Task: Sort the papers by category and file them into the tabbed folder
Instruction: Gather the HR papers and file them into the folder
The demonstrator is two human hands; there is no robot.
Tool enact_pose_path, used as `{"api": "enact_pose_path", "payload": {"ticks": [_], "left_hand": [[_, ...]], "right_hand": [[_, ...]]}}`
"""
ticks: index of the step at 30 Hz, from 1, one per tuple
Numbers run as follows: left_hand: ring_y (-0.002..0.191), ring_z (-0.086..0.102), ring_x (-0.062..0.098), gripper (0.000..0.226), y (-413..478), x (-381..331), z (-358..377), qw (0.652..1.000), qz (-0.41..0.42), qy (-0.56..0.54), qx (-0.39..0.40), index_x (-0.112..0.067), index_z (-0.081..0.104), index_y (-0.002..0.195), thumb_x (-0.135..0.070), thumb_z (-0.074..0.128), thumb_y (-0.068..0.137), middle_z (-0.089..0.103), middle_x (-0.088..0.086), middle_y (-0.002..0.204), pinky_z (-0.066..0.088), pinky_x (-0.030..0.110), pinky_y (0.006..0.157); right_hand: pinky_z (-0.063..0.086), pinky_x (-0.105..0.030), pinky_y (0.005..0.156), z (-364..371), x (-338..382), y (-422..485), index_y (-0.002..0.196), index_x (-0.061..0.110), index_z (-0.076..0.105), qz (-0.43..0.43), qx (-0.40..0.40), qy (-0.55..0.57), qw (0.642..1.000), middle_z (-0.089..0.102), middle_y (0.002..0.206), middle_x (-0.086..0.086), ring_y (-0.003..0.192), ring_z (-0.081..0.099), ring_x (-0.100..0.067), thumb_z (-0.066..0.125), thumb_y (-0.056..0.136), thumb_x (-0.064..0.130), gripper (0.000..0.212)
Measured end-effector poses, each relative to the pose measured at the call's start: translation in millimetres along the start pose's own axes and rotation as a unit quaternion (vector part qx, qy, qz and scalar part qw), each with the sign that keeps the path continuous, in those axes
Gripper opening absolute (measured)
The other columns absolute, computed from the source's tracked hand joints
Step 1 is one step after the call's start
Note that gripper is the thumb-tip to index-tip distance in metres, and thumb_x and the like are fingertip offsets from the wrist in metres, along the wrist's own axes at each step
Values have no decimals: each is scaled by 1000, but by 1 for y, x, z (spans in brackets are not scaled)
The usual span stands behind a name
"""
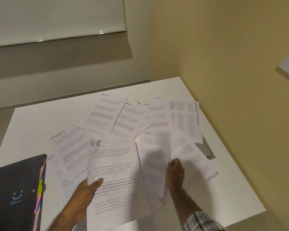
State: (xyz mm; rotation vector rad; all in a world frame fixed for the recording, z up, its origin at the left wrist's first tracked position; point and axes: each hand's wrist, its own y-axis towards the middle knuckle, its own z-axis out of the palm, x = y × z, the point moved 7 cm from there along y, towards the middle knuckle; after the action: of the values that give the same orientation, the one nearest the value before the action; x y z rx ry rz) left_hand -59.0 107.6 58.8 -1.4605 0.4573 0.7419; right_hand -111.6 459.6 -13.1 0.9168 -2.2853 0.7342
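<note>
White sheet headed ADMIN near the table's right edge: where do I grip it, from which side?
I'd pinch the white ADMIN sheet at the bare corner beside its heading, coming from the right. That end lies flat and uncovered near the white table edge; its left side is overlapped by other sheets.

White table (40,117): printed sheets scattered and overlapping, dark tabbed folder (15,189) at near left corner.
I log the folder flat, coloured tabs (39,194) along its right edge. Just beside it lies a sheet headed SPORTS (70,147), overlapping another marked HR (53,164). At far centre, an ADMIN sheet (105,114) lies on top of a FINANCE sheet (130,120). At far right, sideways sheets (185,117) read SPORTS and FINANCE. At near right, a second ADMIN sheet (202,170) lies turned away from me. A grey object (207,150) shows from under the right-hand papers; I cannot identify it.
</note>
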Motion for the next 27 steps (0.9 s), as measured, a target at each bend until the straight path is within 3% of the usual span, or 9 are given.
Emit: {"api": "enact_pose_path", "payload": {"ticks": [2, 5, 10, 14, 18, 21, 24, 27], "left_hand": [[104, 74, 36, 28, 3, -4, -2, 1000, 8, 7, 1, -6, 66, 124, -13, 62, 98, 76, 17, 113, 51, 51, 101], [106, 73, 36, 30, 7, -11, -4, 1000, 19, 13, 12, -8, 65, 127, -15, 63, 97, 76, 16, 115, 51, 53, 103], [102, 74, 35, 28, 14, -25, -11, 999, 40, 21, 13, -8, 66, 125, -16, 61, 99, 77, 15, 113, 56, 46, 92], [103, 74, 33, 27, 20, -35, -13, 998, 56, 2, 6, -9, 66, 124, -17, 61, 99, 77, 13, 113, 54, 46, 98], [104, 74, 36, 29, 24, -42, -14, 998, 64, 8, 8, -11, 66, 126, -24, 58, 101, 77, 14, 114, 53, 53, 101], [101, 75, 34, 32, 26, -46, -16, 997, 72, 18, 2, -10, 66, 127, -27, 57, 102, 77, 14, 111, 55, 51, 98], [102, 75, 32, 32, 25, -51, -14, 997, 75, 15, 7, -11, 65, 129, -27, 55, 103, 77, 12, 112, 56, 45, 94], [108, 73, 31, 38, 23, -55, -7, 997, 76, 6, 22, -15, 63, 133, -36, 53, 103, 76, 9, 119, 52, 51, 103]], "right_hand": [[38, -21, 52, -19, 25, -2, 81, 6, 58, -42, -2, 50, 998, 59, 70, -3, 61, 51, -16, 56, 96, 3, 15], [36, -13, 60, -57, 47, 6, 82, 1, 65, -44, -15, 132, 990, 61, 76, -6, 73, 53, -25, 58, 92, -2, 12], [45, -24, 80, -112, 62, 18, 97, 9, 68, 1, -36, 301, 953, 68, 95, -4, 89, 62, -21, 63, 95, 5, 7], [46, -29, 76, -128, 62, 22, 108, 11, 68, 44, -58, 356, 932, 65, 91, -1, 68, 54, -13, 67, 96, 15, 12], [53, -34, 92, -108, 69, 7, 109, 11, 68, 53, -22, 345, 937, 70, 107, -3, 96, 65, -21, 67, 96, 15, 13], [54, -36, 93, -104, 71, 8, 110, 11, 70, 72, -52, 372, 924, 70, 108, -3, 97, 65, -22, 68, 96, 16, 15], [55, -29, 81, -92, 89, 8, 101, 13, 70, 53, 32, 358, 932, 71, 105, -2, 93, 67, -19, 67, 96, 12, 6], [49, -27, 71, -65, 109, -8, 99, 7, 72, 5, 134, 282, 950, 74, 96, -3, 86, 67, -18, 66, 95, 10, 7]]}}
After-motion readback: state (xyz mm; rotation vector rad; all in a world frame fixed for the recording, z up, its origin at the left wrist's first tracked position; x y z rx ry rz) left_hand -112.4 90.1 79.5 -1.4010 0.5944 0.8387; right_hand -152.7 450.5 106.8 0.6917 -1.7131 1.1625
